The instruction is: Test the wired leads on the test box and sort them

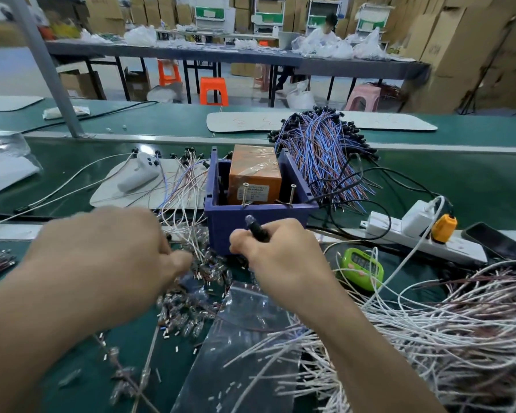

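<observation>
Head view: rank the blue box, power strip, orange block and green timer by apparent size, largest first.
1. Blue box.
2. Power strip and orange block: alike in area, not ranked.
3. Green timer, smallest, though nearer the camera.

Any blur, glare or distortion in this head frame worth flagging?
Head view: left hand motion-blurred at its fingers; right hand, gripping a black lead end, sharper; cardboard boxes upper right smeared; grey post leans, likely wide-angle distortion; pale sheen on clear bag.
</observation>
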`<act>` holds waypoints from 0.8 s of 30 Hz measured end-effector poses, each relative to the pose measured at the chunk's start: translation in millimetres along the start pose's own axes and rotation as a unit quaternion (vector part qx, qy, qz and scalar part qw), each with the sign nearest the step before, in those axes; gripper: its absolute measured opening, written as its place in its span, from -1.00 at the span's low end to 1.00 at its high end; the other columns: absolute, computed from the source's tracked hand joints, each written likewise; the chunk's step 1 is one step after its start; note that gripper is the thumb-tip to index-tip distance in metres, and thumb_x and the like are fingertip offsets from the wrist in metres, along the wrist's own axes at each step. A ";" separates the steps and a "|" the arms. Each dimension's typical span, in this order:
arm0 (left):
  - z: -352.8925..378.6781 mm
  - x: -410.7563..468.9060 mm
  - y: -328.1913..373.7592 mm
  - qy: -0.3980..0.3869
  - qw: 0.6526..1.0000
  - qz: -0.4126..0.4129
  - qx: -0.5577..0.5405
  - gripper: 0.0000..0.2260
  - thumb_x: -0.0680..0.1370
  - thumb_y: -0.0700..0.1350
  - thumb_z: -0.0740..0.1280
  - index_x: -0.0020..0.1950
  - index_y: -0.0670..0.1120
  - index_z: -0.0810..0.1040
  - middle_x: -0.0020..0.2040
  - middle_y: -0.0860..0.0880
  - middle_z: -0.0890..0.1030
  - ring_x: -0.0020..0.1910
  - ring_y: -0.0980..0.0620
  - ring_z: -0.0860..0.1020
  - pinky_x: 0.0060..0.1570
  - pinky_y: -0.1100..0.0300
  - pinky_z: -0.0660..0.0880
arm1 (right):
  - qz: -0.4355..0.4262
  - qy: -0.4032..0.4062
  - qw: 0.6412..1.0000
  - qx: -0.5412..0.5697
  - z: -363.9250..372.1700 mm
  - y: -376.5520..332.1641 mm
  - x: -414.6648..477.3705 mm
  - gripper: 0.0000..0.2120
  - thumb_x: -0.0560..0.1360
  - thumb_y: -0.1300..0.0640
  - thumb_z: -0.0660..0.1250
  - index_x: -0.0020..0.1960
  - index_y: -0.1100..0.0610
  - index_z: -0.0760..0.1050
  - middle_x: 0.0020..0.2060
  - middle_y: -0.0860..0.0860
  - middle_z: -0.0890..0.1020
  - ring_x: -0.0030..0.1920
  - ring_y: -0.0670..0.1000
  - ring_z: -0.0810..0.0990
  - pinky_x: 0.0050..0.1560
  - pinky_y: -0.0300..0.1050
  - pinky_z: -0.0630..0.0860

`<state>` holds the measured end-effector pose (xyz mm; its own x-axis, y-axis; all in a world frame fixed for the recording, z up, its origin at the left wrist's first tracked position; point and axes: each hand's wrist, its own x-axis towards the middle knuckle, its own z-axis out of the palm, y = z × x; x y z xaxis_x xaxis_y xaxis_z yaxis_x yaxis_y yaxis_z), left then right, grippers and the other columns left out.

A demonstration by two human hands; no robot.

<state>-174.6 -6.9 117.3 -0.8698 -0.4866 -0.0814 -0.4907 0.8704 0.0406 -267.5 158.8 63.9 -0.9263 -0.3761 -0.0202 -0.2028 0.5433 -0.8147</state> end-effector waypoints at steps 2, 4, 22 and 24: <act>-5.2 -6.9 11.6 0.110 0.990 0.062 -0.060 -0.83 0.43 0.45 0.18 -0.22 0.55 0.55 -0.51 0.16 0.54 -0.46 0.20 0.51 -0.38 0.25 0.46 | 0.000 -0.004 0.998 0.060 -0.3 -1.4 -0.4 -0.64 0.51 -0.19 0.33 -0.17 0.08 0.69 -0.47 -0.05 0.60 -0.39 0.01 0.54 -0.24 0.07 0.51; 1.7 -5.7 23.3 0.111 0.971 0.117 -0.175 -0.76 0.39 0.42 0.21 -0.06 0.49 0.60 -0.37 0.26 0.62 -0.34 0.22 0.58 -0.34 0.24 0.47 | 0.001 0.020 0.979 0.205 -2.1 -2.5 1.6 -0.64 0.57 -0.08 0.33 -0.29 0.07 0.69 -0.50 -0.07 0.53 -0.47 -0.07 0.45 -0.37 -0.06 0.41; 66.6 41.9 23.6 -0.246 0.802 0.207 -0.504 -0.74 0.57 0.09 0.33 0.02 0.03 0.77 -0.45 0.07 0.26 -0.45 0.08 0.19 -0.42 0.25 0.15 | 0.126 0.131 0.717 0.673 -31.5 10.8 16.3 -0.57 0.70 0.00 0.22 -0.31 0.14 0.46 -0.54 0.00 0.33 -0.60 -0.07 0.16 -0.57 -0.23 0.19; 61.4 46.9 8.9 -0.255 0.808 0.216 -0.485 -0.73 0.58 0.13 0.38 0.05 0.00 0.77 -0.43 0.07 0.25 -0.44 0.08 0.18 -0.42 0.28 0.17 | 0.122 0.133 0.716 0.675 -36.6 11.4 18.8 -0.57 0.69 0.01 0.22 -0.32 0.14 0.45 -0.55 -0.01 0.31 -0.60 -0.06 0.14 -0.55 -0.23 0.15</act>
<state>-216.6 -17.3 52.7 -0.9579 0.1575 -0.2401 -0.1705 0.3609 0.9169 -298.8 185.3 75.5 -0.9461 -0.1398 -0.2921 0.2998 -0.7190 -0.6270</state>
